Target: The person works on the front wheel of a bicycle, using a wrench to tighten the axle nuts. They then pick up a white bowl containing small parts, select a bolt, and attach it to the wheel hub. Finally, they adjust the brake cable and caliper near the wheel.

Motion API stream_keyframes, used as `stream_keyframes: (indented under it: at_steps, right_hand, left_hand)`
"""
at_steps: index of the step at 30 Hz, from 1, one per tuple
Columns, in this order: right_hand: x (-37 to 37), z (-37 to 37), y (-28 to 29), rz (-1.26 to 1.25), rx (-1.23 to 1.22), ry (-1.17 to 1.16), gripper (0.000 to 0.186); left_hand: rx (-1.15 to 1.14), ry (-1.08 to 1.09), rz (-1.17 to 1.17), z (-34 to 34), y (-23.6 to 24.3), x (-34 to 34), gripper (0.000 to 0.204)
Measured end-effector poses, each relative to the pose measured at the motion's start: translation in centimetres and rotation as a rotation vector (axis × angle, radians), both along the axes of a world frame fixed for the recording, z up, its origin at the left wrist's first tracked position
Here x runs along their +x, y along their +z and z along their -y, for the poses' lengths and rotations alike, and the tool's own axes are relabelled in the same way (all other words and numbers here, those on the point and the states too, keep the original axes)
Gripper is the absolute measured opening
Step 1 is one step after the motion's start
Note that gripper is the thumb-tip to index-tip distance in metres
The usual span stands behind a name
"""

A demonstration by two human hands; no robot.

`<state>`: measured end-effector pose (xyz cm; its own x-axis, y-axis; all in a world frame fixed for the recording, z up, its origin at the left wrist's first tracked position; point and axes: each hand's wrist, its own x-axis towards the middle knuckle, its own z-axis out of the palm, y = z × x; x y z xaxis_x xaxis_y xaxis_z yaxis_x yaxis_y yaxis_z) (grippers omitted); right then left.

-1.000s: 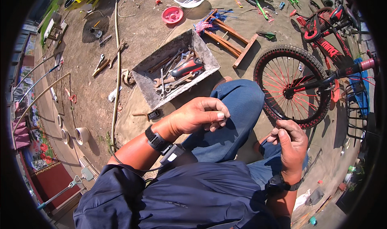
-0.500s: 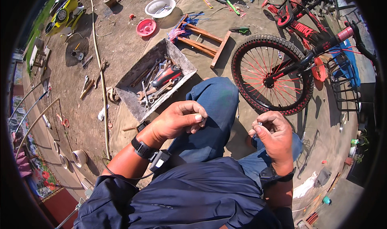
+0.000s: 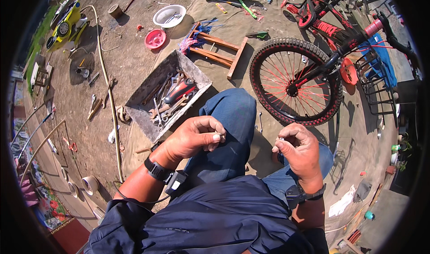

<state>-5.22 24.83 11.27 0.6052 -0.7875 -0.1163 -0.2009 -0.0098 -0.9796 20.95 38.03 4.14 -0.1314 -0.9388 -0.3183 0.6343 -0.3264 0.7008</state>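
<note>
A small shiny piece (image 3: 281,139), too tiny to identify, sits at the fingertips of the person's right hand (image 3: 303,154), pinched between thumb and forefinger. That hand is raised in front of the right leg, its forearm coming almost straight up from the lower edge, the knuckles uppermost, the fingers curled and their tips pointing left toward the other hand. The left hand (image 3: 193,136) is well apart from it, over the left thigh of the blue trousers (image 3: 226,140); its forearm slants in from the lower left, the wrist nearly straight, thumb laid along the near side, forefinger bent down to meet it, and the remaining fingers folded underneath. Its thumb and forefinger are drawn together, but I cannot tell whether anything is between them. Each wrist wears a black strap, the left one (image 3: 156,169) and the right one (image 3: 309,194). Beyond the left hand, a worn metal box (image 3: 141,120) holds wrenches (image 3: 166,116) and a red-and-dark tool (image 3: 180,91). Beyond the right hand lies a bicycle wheel (image 3: 292,90) with red spokes. Farther out are a wooden frame (image 3: 238,57), a red bowl (image 3: 155,38) and a white basin (image 3: 157,20).
</note>
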Motion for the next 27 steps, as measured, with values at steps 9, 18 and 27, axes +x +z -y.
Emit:
stream_keyframes:
  at_steps: [9, 18, 27]
  right_hand:
    - [-0.3, 0.2, 0.0, -0.018, 0.005, -0.026, 0.017]
    - [-0.7, 0.4, -0.6, 0.047, -0.017, 0.012, 0.019]
    - [-1.6, 0.7, -0.8, 0.027, -0.018, -0.013, 0.014]
  left_hand:
    - [-0.023, 0.011, -0.019, 0.0, -0.2, -0.2, 0.016]
    - [-0.023, 0.005, -0.027, 0.1, -0.4, -0.2, 0.015]
    - [-0.022, 0.034, 0.005, 0.6, -0.6, -0.2, 0.015]
